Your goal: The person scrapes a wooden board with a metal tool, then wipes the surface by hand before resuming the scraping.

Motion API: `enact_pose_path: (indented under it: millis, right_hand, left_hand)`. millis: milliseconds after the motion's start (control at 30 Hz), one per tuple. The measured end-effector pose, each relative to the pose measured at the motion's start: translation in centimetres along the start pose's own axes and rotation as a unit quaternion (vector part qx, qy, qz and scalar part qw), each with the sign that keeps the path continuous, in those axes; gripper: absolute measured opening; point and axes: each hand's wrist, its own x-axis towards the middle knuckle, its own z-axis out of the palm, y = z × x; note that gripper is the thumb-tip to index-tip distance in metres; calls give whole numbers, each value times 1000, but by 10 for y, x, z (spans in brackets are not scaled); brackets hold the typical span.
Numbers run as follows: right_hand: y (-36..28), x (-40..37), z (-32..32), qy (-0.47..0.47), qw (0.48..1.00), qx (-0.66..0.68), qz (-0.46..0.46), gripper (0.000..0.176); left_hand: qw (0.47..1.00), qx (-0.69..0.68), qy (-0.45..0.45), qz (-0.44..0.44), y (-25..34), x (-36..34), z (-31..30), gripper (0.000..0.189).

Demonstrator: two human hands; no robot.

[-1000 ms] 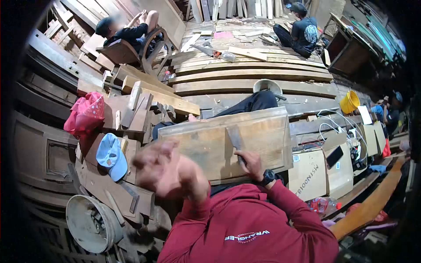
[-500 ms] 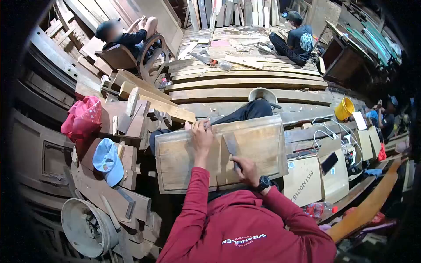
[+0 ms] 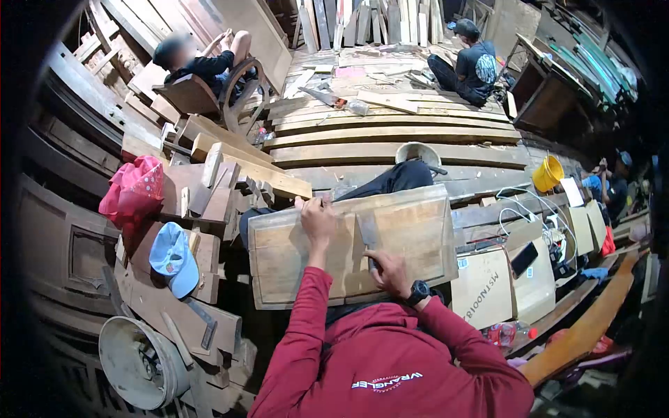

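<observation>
A wide wooden panel (image 3: 411, 226) with bevelled borders lies across my lap. My right hand (image 3: 391, 272) is wrapped round the dark handle of a putty knife (image 3: 367, 233), whose flat blade points away from me over the panel's middle. At the panel's far edge, my left hand (image 3: 318, 221) has its fingers curled closed; what they hold, if anything, is hidden. A dark shadow of that hand falls on the wood beside it.
Left stand a blue cap (image 3: 173, 258), a pink polka-dot bag (image 3: 136, 191) and a grey bucket (image 3: 143, 362). Right are cardboard (image 3: 484, 282), a phone (image 3: 524, 258) and a yellow bucket (image 3: 548, 174). One person (image 3: 202, 66) sits in a chair, another (image 3: 474, 63) on the boards.
My left hand has shifted slightly left and its fingers are curled a little differently. My right hand and the putty knife stay almost where they were.
</observation>
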Motion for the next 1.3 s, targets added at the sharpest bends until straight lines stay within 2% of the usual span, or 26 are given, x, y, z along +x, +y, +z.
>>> enact_pose_path:
  millis: [67, 100, 133, 200, 233, 333, 367, 467, 567, 667, 700, 833, 933, 967, 1033, 1167, 1300]
  right_hand:
    - [11, -2, 12, 36, 999, -13, -15, 42]
    - [7, 0, 7, 59, 998, -4, -20, 41]
    - [5, 3, 4, 81, 996, 6, -26, 41]
    - [12, -5, 4, 56, 998, 5, -22, 41]
    - [10, -4, 5, 56, 998, -2, -33, 42]
    - [4, 5, 6, 87, 996, 20, -32, 39]
    - [5, 1, 4, 90, 995, 24, -15, 38]
    - [3, 6, 1, 76, 997, 28, -14, 36]
    - [4, 2, 10, 66, 997, 23, -24, 38]
    - [13, -7, 4, 67, 997, 18, -17, 41]
    - [12, -7, -1, 33, 999, 21, -5, 42]
    - [2, 6, 4, 45, 998, 28, 45, 47]
    - [14, -2, 4, 63, 995, 75, 10, 48]
    - [13, -9, 3, 50, 997, 59, -16, 46]
    - [15, 0, 11, 55, 998, 43, -3, 45]
    - [9, -1, -2, 43, 998, 51, 4, 45]
    - [8, 3, 5, 49, 998, 42, 1, 48]
  left_hand:
    - [1000, 4, 9, 25, -5, 0, 6, 35]
    - [999, -6, -9, -42, -4, -2, 6, 34]
    - [1000, -7, 14, -27, -3, -1, 8, 33]
    - [998, -5, 63, 0, 0, 2, 7, 31]
    - [998, 4, 48, 30, 2, 1, 3, 29]
    - [999, 3, -41, 9, 14, 2, -10, 28]
    - [999, 13, -17, 44, 4, 1, -2, 27]
    - [999, 44, 4, -6, -11, 1, 10, 25]
    - [999, 16, 26, -37, 12, -1, -1, 25]
    - [999, 18, -14, -23, 8, 1, -2, 27]
    - [998, 18, -41, -39, 11, 2, -6, 25]
    - [999, 7, -43, 9, 8, -2, -6, 19]
    - [998, 24, -41, -36, 9, 2, -4, 21]
    - [998, 40, -35, -26, 7, 0, -5, 22]
    - [997, 65, -28, 4, 9, 1, -3, 24]
    - [991, 94, -94, -11, 14, 2, -4, 26]
    - [986, 132, -98, 2, 19, 0, -5, 28]
